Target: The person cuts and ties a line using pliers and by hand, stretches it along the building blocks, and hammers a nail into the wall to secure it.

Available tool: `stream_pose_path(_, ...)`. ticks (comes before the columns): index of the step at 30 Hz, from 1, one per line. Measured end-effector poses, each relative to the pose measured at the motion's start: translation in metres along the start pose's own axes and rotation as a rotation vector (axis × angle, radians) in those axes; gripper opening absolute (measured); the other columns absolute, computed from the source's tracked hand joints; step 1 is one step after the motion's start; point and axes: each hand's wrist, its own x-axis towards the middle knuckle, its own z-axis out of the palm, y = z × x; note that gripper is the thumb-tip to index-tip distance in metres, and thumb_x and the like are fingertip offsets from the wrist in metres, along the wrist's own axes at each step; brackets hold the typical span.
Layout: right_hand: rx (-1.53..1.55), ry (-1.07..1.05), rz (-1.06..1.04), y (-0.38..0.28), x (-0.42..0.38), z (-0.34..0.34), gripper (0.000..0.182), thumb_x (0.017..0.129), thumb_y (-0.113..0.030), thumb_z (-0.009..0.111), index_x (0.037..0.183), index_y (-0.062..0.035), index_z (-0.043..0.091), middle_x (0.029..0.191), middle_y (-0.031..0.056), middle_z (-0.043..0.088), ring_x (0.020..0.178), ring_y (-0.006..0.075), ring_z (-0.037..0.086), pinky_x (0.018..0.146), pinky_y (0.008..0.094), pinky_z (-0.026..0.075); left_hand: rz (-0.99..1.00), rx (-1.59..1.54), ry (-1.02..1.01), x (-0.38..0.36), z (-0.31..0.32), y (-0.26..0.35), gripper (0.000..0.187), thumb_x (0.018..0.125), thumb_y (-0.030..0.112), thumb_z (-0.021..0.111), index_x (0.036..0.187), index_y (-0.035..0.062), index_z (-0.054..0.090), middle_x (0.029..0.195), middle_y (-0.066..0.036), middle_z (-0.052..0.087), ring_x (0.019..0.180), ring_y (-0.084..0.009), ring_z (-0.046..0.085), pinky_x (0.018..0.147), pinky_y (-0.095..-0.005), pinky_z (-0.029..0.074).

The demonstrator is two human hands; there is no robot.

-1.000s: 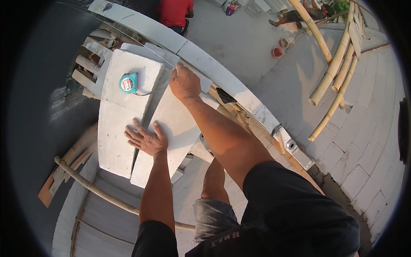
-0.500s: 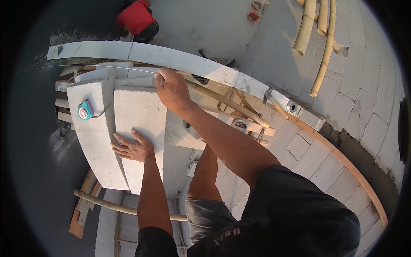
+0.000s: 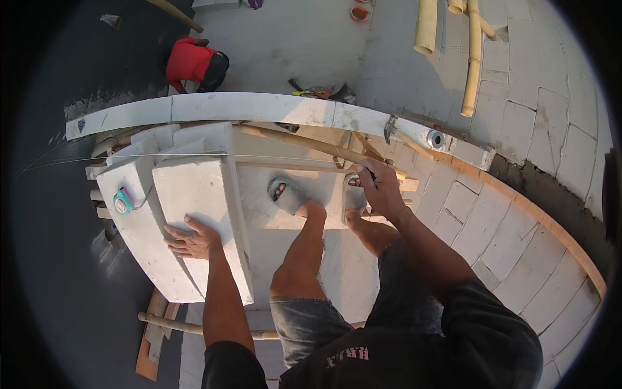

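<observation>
Under the left hand (image 3: 194,241), open and flat, lies a white block (image 3: 194,188), its long axis running away from the person, far end angled slightly left. Farther out, the right hand's (image 3: 376,183) closed fingers seem to pinch a string (image 3: 194,154) stretching crosswise leftward past the block's far edge. This looks like tensioning; the next move probably calls for an even pull.

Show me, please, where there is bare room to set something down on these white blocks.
The right block is bare between the left hand and the string near its far edge; the left block is bare below the tape measure. It is crowded where that hand spreads, by the blocks' meeting edges.
</observation>
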Motion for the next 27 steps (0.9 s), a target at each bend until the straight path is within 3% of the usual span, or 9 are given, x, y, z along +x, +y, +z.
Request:
stream_pose_path(3,-0.091,0.121,0.009,0.035,0.003,-0.049,0.021,0.108,-0.016,0.060,0.104,0.0019,0.069,0.080,0.0091,0.062,0.074,0.0135,0.053,0.069,0.0321,0.047,0.002,-0.004,0.014,0.000,0.001,0.000,0.096,0.099,0.085,0.024,0.170,0.0201,0.024,0.172,-0.028,0.020,0.161,-0.0453,0.016,0.128,-0.0618,0.015)
stream_pose_path(4,-0.072,0.183,-0.016,0.041,0.004,-0.061,0.023,0.107,-0.019,0.061,0.102,0.0024,0.068,0.076,0.0137,0.061,0.067,0.0191,0.056,0.066,0.0373,0.048,0.004,-0.005,0.022,0.000,0.002,-0.001,0.097,0.099,0.086,0.024,0.170,0.0199,0.024,0.172,-0.028,0.021,0.161,-0.0458,0.018,0.128,-0.0609,0.016)
stream_pose_path(12,-0.209,0.437,0.022,0.090,0.014,-0.146,0.025,0.107,-0.020,0.062,0.103,0.0028,0.070,0.076,0.0135,0.062,0.069,0.0195,0.055,0.069,0.0360,0.049,0.024,-0.015,0.066,0.003,0.006,-0.006,0.093,0.100,0.083,0.032,0.169,0.0205,0.030,0.172,-0.025,0.025,0.159,-0.0435,0.024,0.128,-0.0595,0.020)
stream_pose_path(21,-0.174,0.654,0.101,0.150,0.017,-0.212,0.025,0.106,-0.021,0.064,0.108,0.0020,0.073,0.078,0.0067,0.065,0.071,0.0125,0.053,0.069,0.0313,0.047,0.013,0.033,0.064,0.007,0.012,-0.010,0.092,0.099,0.085,0.027,0.168,0.0241,0.033,0.172,-0.022,0.028,0.160,-0.0406,0.026,0.128,-0.0592,0.021)
stream_pose_path(27,-0.150,0.886,0.168,0.205,0.002,-0.256,0.025,0.104,-0.022,0.068,0.104,0.0019,0.075,0.073,0.0054,0.062,0.067,0.0124,0.051,0.066,0.0326,0.047,-0.008,0.185,0.085,0.014,0.021,-0.030,0.085,0.104,0.080,0.024,0.167,0.0238,0.035,0.168,-0.013,0.037,0.156,-0.0329,0.034,0.126,-0.0544,0.025)
